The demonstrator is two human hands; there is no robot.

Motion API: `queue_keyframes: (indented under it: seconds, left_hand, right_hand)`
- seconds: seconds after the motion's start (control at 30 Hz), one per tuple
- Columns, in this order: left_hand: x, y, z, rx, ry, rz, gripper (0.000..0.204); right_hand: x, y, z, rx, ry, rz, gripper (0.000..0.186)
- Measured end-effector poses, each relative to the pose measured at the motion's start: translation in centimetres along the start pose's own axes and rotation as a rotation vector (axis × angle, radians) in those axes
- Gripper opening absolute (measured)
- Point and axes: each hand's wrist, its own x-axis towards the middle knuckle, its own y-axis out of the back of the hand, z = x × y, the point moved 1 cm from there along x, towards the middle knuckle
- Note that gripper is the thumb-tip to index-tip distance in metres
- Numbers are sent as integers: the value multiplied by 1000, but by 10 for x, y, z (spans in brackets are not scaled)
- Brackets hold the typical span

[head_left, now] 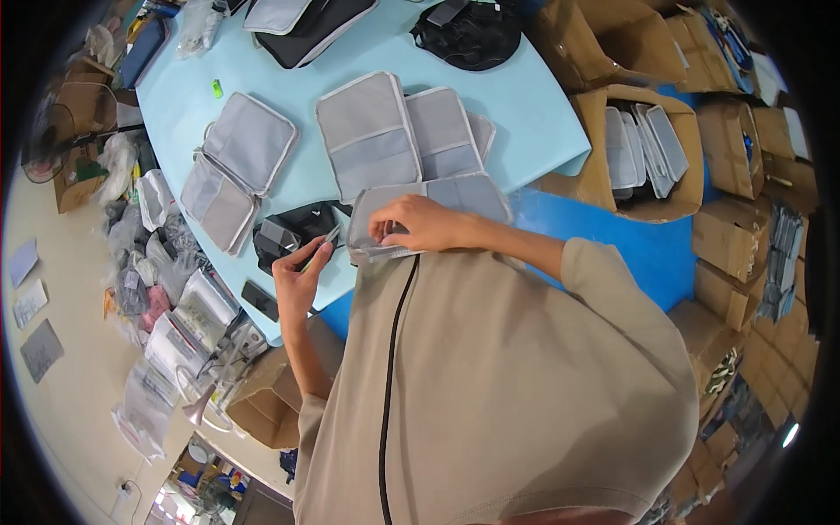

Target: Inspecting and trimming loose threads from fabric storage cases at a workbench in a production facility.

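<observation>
My left hand (299,278) is closed around small thread snips (332,234), whose two pointed metal blades stick out past the thumb. A grey fabric pouch (468,197) with pale edging lies at the near table edge, against my body. With curled fingers my right hand (416,223) grips this pouch near its left end; the fingertips are partly hidden. Just beyond the left hand sits a black cloth bag (306,220) with a dark box-like item (278,236) on it. More grey pouches (367,131) lie flat past the right hand, some overlapping.
A opened-out grey pouch (252,144) rests at the left of the light blue table (289,79). A phone (260,299) lies by the left edge. Black items (468,35) are at the far side. Cardboard boxes (591,131) stand right; plastic-wrapped goods (153,271) pile up left.
</observation>
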Motion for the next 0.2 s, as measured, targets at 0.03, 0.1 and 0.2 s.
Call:
queue_keyframes:
  seconds: [0.03,0.1,0.2]
  left_hand:
    - [-1,1,-3,-13,-30,14,33]
    - [-4,3,-8,-19,-12,12,33]
    - [-6,5,-19,-23,31,-11,34]
  right_hand:
    - [2,0,-1,-2,6,-7,15]
    - [4,2,-4,-45,58,36,13]
    - [9,3,0,-98,76,-11,14]
